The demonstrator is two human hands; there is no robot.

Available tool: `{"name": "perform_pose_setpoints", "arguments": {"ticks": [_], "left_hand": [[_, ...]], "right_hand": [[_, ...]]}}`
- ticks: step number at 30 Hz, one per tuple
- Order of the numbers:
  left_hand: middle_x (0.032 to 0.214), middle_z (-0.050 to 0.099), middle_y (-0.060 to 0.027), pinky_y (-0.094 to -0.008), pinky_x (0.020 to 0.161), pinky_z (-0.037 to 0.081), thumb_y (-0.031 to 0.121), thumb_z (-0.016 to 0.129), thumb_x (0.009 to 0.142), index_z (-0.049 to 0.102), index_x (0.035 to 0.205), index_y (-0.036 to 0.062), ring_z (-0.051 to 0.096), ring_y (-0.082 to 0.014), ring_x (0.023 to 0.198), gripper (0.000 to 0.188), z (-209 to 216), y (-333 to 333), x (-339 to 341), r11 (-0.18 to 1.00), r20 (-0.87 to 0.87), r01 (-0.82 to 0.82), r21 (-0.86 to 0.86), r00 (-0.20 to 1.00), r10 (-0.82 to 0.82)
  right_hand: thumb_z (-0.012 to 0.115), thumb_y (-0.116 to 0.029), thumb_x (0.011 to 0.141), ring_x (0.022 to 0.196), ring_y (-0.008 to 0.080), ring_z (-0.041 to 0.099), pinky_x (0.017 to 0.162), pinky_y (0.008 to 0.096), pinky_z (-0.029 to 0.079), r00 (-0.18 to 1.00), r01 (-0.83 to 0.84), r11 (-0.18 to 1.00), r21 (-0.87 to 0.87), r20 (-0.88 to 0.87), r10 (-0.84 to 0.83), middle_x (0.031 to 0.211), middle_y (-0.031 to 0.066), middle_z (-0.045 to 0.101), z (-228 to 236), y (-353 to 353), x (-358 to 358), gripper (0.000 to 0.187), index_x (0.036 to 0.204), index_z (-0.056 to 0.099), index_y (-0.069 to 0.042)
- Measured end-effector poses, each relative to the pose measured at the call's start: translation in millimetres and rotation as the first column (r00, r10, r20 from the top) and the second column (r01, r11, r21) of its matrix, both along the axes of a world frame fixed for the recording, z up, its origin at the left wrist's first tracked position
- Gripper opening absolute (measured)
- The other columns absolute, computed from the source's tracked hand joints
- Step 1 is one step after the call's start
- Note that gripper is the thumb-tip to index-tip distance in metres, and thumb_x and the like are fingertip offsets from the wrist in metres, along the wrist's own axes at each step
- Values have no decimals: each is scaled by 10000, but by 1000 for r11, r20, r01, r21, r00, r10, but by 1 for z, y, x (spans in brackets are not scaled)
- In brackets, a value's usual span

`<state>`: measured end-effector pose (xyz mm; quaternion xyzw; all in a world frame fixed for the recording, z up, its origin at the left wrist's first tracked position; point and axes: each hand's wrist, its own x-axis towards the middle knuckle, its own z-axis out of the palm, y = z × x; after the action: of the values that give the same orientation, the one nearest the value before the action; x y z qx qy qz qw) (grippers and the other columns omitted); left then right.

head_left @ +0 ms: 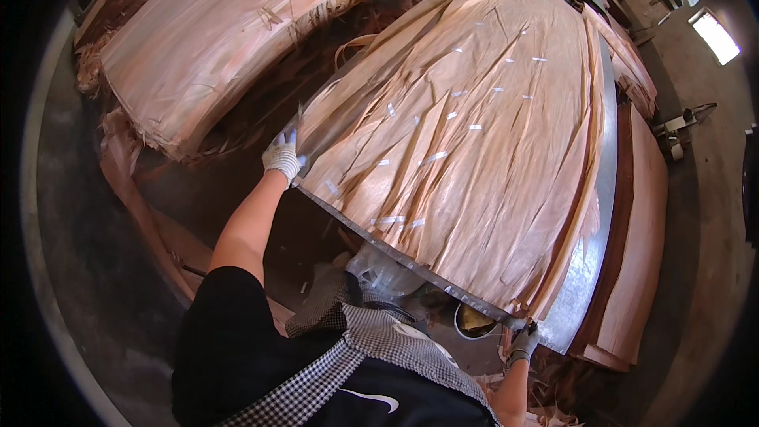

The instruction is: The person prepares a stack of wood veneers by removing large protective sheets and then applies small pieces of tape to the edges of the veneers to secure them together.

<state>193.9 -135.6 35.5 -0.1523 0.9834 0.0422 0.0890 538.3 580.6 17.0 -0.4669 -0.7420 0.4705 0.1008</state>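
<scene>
A large stack of tan wood veneer sheets (474, 134), wrinkled and dotted with short pieces of white tape, lies on a metal-topped table (583, 289) in front of me. My left hand (283, 156), in a white striped glove with bluish fingertips, is at the stack's near left corner; its fingers are apart. At the near right corner, my right hand (522, 344), also gloved, has its fingers closed at the edge of the veneer. Part of that grip is hidden. Both arms are spread wide along the near edge.
Another thick veneer pile (229, 47) stands at the far left, with ragged scraps around it. More stacked veneer (636, 245) lines the table's right side. A round container (474, 323) and a clear plastic bag (383, 269) sit below the near edge. Wood shreds litter the floor.
</scene>
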Motion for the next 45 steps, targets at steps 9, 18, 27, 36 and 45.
{"name": "perform_pose_setpoints", "arguments": {"ticks": [9, 18, 27, 36, 45], "left_hand": [[1536, 305, -153, -470, 1105, 322, 556, 701, 765, 278, 1502, 121, 353, -343, 1382, 955, -44, -17, 31, 942, -63, -82, 326, 992, 108], [1352, 544, -139, -417, 1041, 403, 233, 661, 832, 592, 1284, 149, 525, -346, 1212, 465, -65, -35, 28, 974, -162, 227, -13, 960, -226], [1443, 415, -234, -428, 1099, 334, 418, 558, 890, 536, 1318, 57, 391, -380, 1336, 560, -52, -44, 30, 912, 52, 225, 343, 965, -257], [1455, 392, -247, -374, 1124, 308, 436, 546, 912, 454, 1365, -34, 377, -384, 1341, 659, -85, -46, 4, 944, 188, 77, 322, 972, -143], [1546, 211, -245, -379, 1165, 267, 352, 619, 870, 271, 1473, -2, 268, -356, 1418, 781, -74, -18, 14, 991, 318, -3, 136, 947, -41]], "right_hand": [[522, -32, 947, 842, 172, 581, 761, 305, 503, 994, -58, 997, 49, 96, 53, 998, 82, 638, -35, 25, 33, 309, 1251, 558, 5], [583, -35, 897, 730, 179, 597, 614, 295, 490, 989, 115, 968, 225, 60, -132, 907, 45, 644, -16, 17, 80, 226, 1121, 601, -24], [560, -89, 885, 470, 117, 435, 422, 287, 342, 945, 276, 933, -229, -112, -307, 645, -2, 530, -19, 5, 117, 39, 860, 580, -112], [704, -173, 837, 495, 162, 531, 421, 301, 412, 732, 625, 734, -267, -129, -670, 733, 15, 599, -43, 38, 113, 195, 1014, 663, -101], [712, -318, 857, 397, 156, 446, 361, 292, 367, 843, 445, 758, -476, -61, -534, 561, 6, 517, -49, 68, 60, 180, 854, 619, -164]]}}
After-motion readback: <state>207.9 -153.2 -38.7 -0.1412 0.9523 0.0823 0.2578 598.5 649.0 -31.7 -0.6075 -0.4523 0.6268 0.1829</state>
